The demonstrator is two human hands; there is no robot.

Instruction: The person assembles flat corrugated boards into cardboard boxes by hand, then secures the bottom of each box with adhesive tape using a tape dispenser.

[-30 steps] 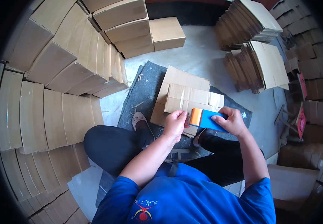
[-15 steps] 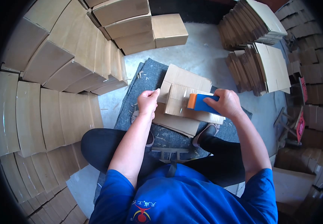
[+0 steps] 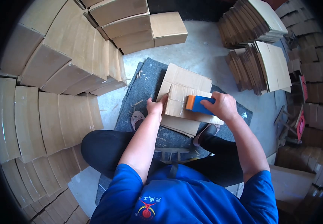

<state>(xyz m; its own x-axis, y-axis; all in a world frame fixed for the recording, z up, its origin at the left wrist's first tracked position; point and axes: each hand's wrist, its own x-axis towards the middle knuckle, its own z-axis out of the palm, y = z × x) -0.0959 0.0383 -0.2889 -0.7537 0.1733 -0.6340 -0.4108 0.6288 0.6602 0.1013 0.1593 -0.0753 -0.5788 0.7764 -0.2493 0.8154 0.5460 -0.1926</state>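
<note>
A small cardboard box (image 3: 177,108) sits between my hands, on top of flat cardboard pieces (image 3: 189,76). My right hand (image 3: 225,107) grips a blue tool with an orange end (image 3: 201,104), whose exact kind I cannot make out. Its orange end lies against the box's upper face. At the box's left edge is my left hand (image 3: 156,106), thumb apart from the fingers, the fingertips against the box side and partly hidden. A shiny strip, perhaps clear tape, shows on the box near its left end.
A dark grey mat (image 3: 142,82) with small scraps lies under the cardboard. Stacked closed boxes (image 3: 72,63) rise on the left, and more boxes (image 3: 169,28) stand at the back. Bundles of flattened cartons (image 3: 269,67) are at the right. My shoes (image 3: 138,118) flank the work.
My left hand has come down and right, from a closed pinch above the cardboard to the box's left edge. The right hand and blue tool have shifted slightly left.
</note>
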